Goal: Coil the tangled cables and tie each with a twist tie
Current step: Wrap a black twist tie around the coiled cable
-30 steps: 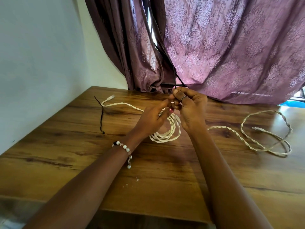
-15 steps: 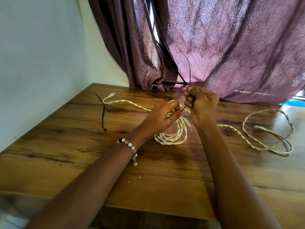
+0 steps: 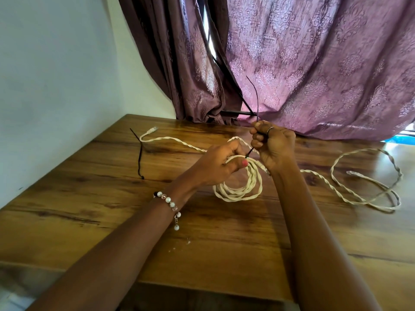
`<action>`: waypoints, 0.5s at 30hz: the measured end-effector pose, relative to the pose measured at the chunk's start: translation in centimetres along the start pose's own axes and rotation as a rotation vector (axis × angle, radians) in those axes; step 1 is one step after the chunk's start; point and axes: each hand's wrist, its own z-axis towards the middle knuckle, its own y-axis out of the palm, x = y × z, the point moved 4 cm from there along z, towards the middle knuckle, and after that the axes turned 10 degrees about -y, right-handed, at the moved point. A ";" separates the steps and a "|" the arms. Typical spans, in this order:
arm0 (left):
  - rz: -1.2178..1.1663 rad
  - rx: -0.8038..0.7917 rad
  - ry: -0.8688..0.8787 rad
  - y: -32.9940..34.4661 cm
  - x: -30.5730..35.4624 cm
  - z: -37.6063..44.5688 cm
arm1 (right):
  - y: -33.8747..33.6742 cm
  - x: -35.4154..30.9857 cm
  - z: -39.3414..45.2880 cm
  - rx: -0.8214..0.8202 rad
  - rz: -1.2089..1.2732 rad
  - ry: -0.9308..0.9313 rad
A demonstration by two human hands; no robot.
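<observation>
head view: a wooden table (image 3: 112,209) stands against a pale wall (image 3: 56,75), with a purple patterned curtain (image 3: 325,63) hanging behind its far edge. a spare black tie (image 3: 139,153) lies on the wood at the far left, just beside the plug end of a loose cable (image 3: 179,143) that runs behind the hands. another loose cable (image 3: 368,189) sprawls in open loops on the right. a bead bracelet (image 3: 169,202) sits on the left wrist. the left hand (image 3: 215,167) has its fingers curled around the top of the coiled cable (image 3: 240,189), a cream twisted cord wound in several neat rings, its lower part resting on the table at centre. the right hand (image 3: 272,145) is closed on a thin black twist tie (image 3: 254,95), which runs from the coil up through the fist and sticks out above it against the curtain.
</observation>
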 end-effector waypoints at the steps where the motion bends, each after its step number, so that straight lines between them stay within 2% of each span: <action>1: 0.002 -0.014 -0.002 0.0 -0.1 0.0 | -0.2 0.1 0.1 0.000 0.006 0.031; 10: -0.124 -0.113 -0.037 -0.2 -0.2 -0.7 | -0.9 1.8 -0.8 -0.064 0.017 0.303; 15: -0.040 0.034 0.101 -1.7 1.1 -0.7 | 0.3 3.1 -2.4 -0.193 -0.025 0.444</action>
